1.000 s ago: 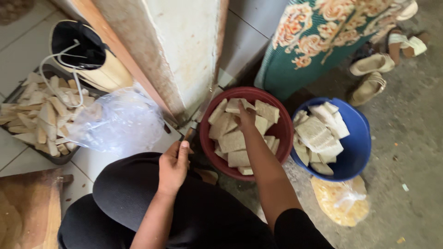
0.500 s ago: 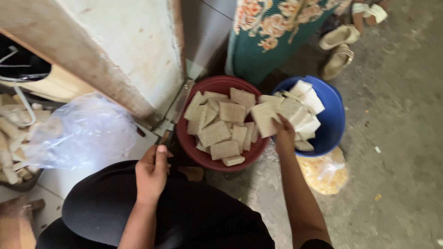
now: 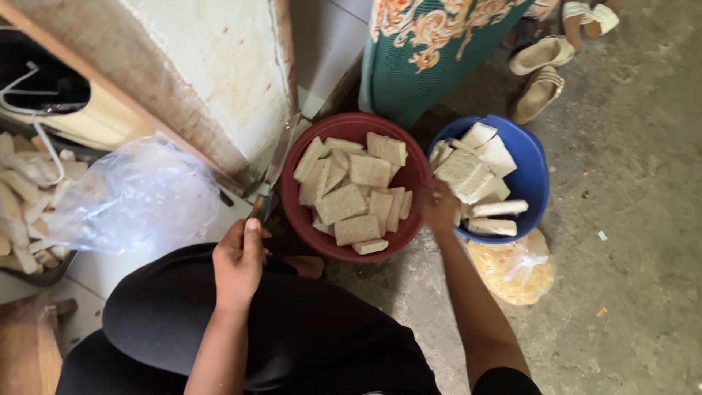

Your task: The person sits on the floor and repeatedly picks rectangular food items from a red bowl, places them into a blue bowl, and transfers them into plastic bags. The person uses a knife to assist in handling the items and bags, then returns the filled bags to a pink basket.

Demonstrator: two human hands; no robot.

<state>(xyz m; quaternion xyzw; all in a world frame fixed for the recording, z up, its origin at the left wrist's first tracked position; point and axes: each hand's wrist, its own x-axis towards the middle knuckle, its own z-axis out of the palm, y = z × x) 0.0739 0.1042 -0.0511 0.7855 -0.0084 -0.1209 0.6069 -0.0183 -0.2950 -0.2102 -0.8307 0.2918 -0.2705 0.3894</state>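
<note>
The left hand is clenching a knife, blade pointing away along the wall. Beside it, a red bowl is holding pale, flat tempeh slabs. The right hand is reaching a larger tempeh block in the blue bowl; its fingers are curling around the block.

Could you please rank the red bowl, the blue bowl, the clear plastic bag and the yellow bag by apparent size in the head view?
1. Clear plastic bag and red bowl: look alike, unranked.
3. Blue bowl, slightly smaller, partly hidden.
4. Yellow bag, smallest.
</note>
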